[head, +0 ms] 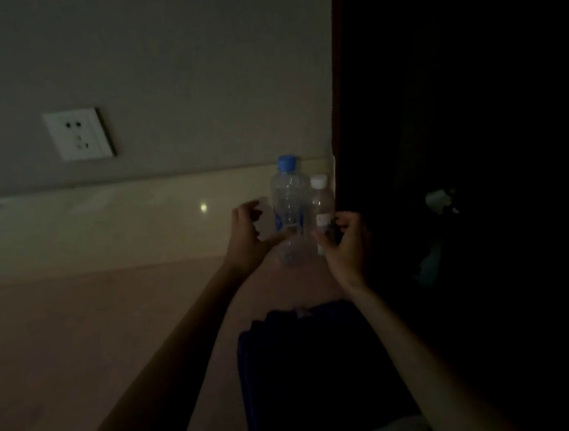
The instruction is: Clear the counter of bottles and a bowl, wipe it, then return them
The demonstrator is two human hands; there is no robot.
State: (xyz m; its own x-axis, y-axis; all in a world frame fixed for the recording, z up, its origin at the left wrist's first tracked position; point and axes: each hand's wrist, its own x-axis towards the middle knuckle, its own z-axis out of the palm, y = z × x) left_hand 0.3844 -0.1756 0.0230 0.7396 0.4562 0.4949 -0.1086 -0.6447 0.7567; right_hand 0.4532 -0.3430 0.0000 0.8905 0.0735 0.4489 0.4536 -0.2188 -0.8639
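The scene is dim. A clear plastic bottle with a blue cap [291, 208] stands upright at the back right of the pale counter [113, 316]. Right beside it stands a smaller clear bottle with a white cap [321, 198], against the dark panel. My left hand [247, 239] is just left of the blue-capped bottle, fingers spread, thumb reaching its lower part. My right hand [346, 244] is open in front of the small bottle, fingers curled near it. No bowl is visible.
A dark blue folded cloth [306, 368] lies on the counter near the front edge, between my forearms. A white wall socket [78, 135] is on the wall at left. A dark panel [441, 133] borders the counter on the right.
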